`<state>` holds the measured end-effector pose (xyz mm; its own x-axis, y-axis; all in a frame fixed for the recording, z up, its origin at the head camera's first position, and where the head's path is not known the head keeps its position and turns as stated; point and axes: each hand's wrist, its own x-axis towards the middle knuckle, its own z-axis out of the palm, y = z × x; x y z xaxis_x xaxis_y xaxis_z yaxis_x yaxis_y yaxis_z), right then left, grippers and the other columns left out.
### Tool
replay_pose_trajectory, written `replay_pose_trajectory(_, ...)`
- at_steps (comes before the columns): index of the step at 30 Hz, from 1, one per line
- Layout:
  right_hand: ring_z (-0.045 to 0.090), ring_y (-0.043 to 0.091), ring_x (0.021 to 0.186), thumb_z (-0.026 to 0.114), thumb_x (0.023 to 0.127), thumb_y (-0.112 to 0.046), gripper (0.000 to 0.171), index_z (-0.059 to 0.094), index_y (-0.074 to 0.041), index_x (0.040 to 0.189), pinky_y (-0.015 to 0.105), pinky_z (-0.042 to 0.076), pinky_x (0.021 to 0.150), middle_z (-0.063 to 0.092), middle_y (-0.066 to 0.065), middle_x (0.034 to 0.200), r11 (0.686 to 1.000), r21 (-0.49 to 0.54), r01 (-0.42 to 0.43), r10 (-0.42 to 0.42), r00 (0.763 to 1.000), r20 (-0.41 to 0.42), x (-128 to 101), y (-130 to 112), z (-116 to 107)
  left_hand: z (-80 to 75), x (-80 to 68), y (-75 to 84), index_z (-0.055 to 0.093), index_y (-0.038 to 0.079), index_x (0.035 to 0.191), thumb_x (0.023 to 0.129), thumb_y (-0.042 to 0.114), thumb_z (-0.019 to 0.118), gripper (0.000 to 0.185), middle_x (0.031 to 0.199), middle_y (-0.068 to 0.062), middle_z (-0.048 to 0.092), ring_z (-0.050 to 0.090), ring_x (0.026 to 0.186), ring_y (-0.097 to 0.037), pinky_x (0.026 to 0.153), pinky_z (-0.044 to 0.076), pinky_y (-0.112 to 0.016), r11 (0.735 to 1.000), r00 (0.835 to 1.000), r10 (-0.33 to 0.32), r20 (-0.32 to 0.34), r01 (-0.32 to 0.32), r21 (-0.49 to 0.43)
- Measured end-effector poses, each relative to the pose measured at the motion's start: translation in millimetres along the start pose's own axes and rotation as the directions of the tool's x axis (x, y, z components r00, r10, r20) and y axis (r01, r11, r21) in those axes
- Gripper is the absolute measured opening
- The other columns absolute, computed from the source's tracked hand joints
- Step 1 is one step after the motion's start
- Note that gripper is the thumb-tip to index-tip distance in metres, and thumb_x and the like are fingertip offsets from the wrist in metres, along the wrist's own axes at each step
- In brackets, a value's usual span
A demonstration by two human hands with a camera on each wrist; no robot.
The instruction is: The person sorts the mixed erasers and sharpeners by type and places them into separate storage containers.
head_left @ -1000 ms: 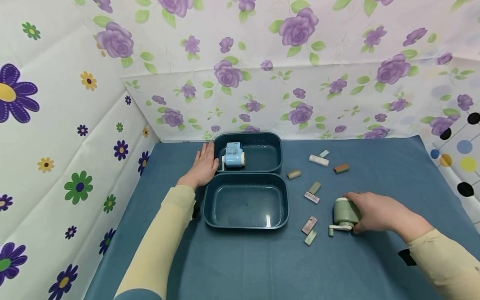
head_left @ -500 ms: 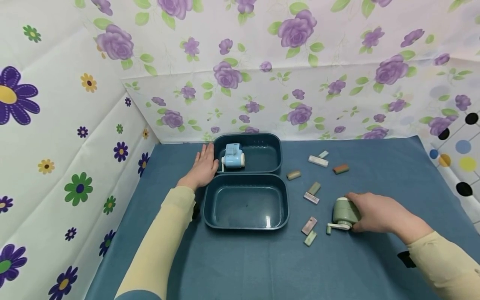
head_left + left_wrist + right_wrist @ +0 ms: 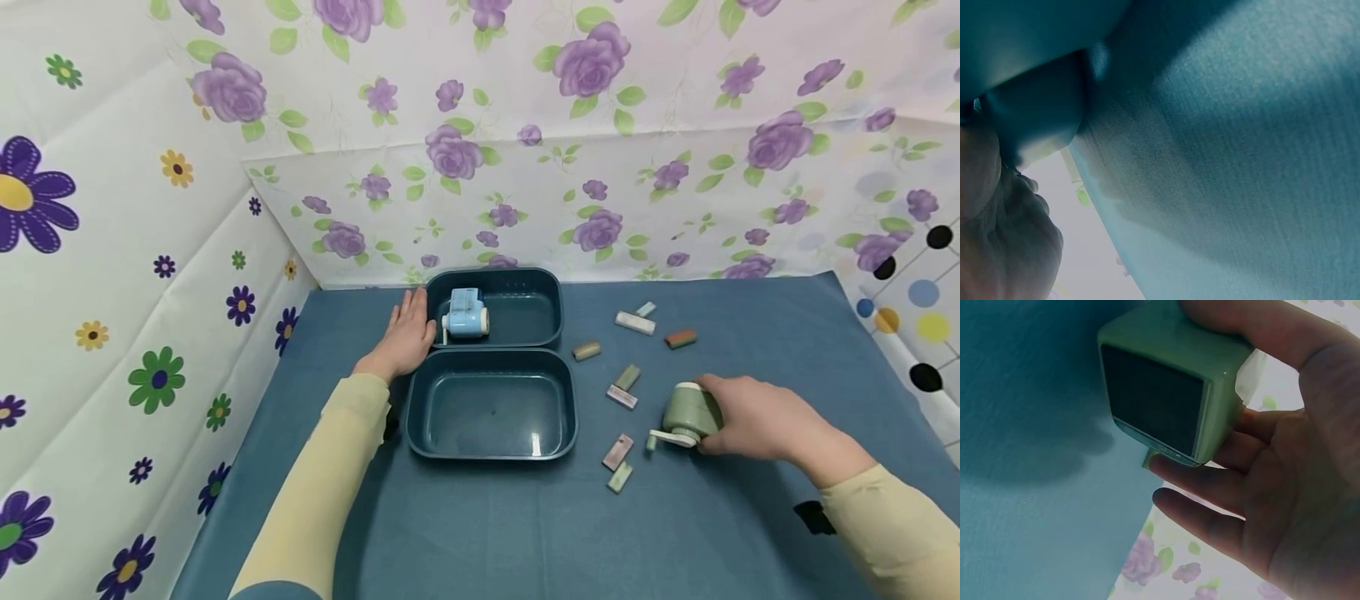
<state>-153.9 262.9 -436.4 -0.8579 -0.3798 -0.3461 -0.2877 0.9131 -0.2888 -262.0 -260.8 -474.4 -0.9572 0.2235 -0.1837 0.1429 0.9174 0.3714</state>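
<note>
My right hand (image 3: 765, 421) grips a green pencil sharpener (image 3: 690, 412) with a white crank, right of the trays. Thumb and fingers hold it from opposite sides in the right wrist view, where the sharpener's dark end panel (image 3: 1154, 400) faces the camera. It looks tilted, slightly off the table. My left hand (image 3: 402, 337) lies with straight fingers along the left side of the back blue tray (image 3: 525, 275); in the left wrist view the hand (image 3: 1010, 237) is beside the tray wall. Inside that tray, at its left, sits a light blue pencil sharpener (image 3: 467, 313) with a crank.
A second blue tray (image 3: 491, 457) stands in front of the back one. Several small eraser-like blocks lie between the trays and my right hand, among them a white one (image 3: 635, 322), an orange-brown one (image 3: 681, 338) and a pinkish one (image 3: 617, 451). Flowered sheets rise behind and left.
My right hand has raised the green pencil sharpener a little and tilted it, its crank shifting up and left. The left hand and the trays have stayed put.
</note>
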Motion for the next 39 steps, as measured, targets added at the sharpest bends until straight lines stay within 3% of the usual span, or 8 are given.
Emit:
replay_pose_trajectory(16,0.064,0.023,0.076,0.092,0.081,-0.050,0.100,0.047,0.006,0.151,0.042,0.052,0.056,0.071,0.013,0.100,0.993,0.119,-0.026,0.046,0.984,-0.170,11.2,-18.0,-6.3,1.1,-1.4,-2.4,-0.007,0.001,0.170,0.119,0.028,0.028,0.068,0.179,-0.016,-0.009,-0.014,0.164,-0.033,0.132,-0.006,-0.051,1.000,1.000,0.003,-0.008,-0.003,-0.003)
replay_pose_trajectory(28,0.066,0.021,0.078,0.088,0.082,-0.061,0.104,0.047,0.002,0.154,0.039,0.053,0.058,0.072,0.012,0.102,0.983,0.183,-0.017,0.062,0.968,-0.243,23.0,-43.1,-5.8,-0.2,0.0,0.2,-0.007,0.002,0.170,0.119,0.029,0.028,0.068,0.179,-0.015,-0.008,-0.013,0.164,-0.032,0.132,-0.006,-0.050,1.000,1.000,0.007,-0.013,-0.007,-0.003)
replay_pose_trajectory(39,0.066,0.025,0.083,0.075,0.080,-0.083,0.112,0.051,0.000,0.151,0.041,0.051,0.062,0.070,0.016,0.112,0.970,0.241,-0.017,0.089,0.954,-0.288,38.9,-63.3,-6.2,-0.7,-0.5,-0.1,-0.006,0.001,0.170,0.119,0.028,0.028,0.068,0.179,-0.017,-0.007,-0.013,0.164,-0.033,0.132,-0.005,-0.051,1.000,1.000,0.011,-0.013,-0.011,0.007)
